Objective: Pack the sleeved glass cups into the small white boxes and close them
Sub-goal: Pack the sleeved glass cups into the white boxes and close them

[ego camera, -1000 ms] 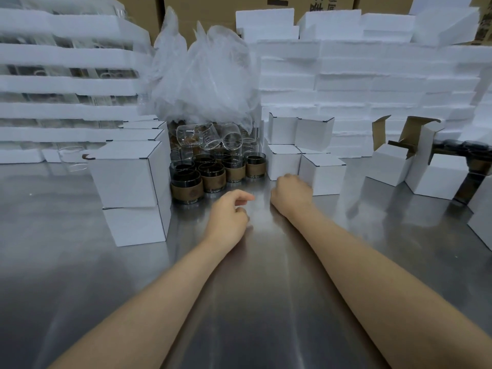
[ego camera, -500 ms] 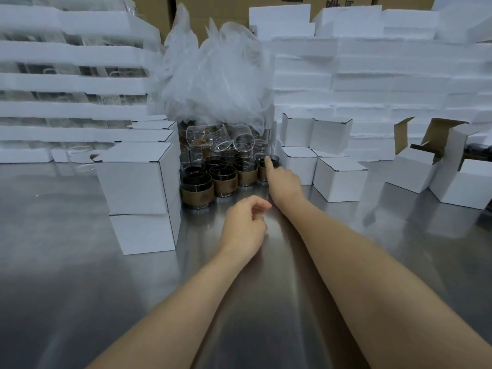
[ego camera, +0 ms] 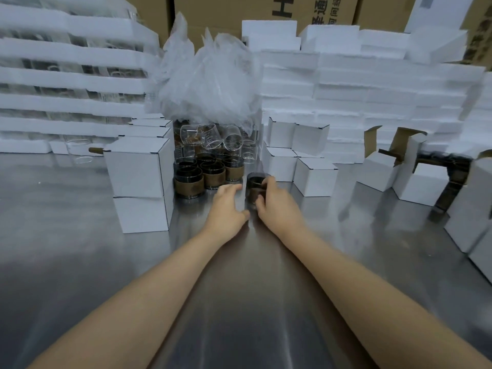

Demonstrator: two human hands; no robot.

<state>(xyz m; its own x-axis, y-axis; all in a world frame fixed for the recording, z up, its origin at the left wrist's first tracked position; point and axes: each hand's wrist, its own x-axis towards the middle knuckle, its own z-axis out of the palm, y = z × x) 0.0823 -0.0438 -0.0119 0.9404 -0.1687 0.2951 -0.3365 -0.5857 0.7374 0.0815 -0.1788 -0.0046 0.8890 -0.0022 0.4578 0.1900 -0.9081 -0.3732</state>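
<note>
My right hand [ego camera: 277,203] grips a sleeved glass cup [ego camera: 255,187] with a brown band, held just in front of the cup cluster and a little apart from it. My left hand [ego camera: 226,209] hovers close on the cup's left, fingers relaxed and empty. Several more sleeved cups [ego camera: 209,171] stand in a tight group on the steel table [ego camera: 80,262]. Closed small white boxes [ego camera: 314,175] sit right of the cups. Open boxes with raised flaps [ego camera: 380,166] stand farther right.
Two stacked closed white boxes [ego camera: 138,179] stand left of the cups. Bare clear glasses [ego camera: 210,137] and a crumpled plastic bag [ego camera: 207,81] lie behind them. White foam trays [ego camera: 372,83] wall the back, with more foam and glass stacks [ego camera: 66,83] at left.
My right hand reached to the rightmost cup, curled round it and drew it toward me out of the group. My left hand moved forward beside it. The head camera moved closer.
</note>
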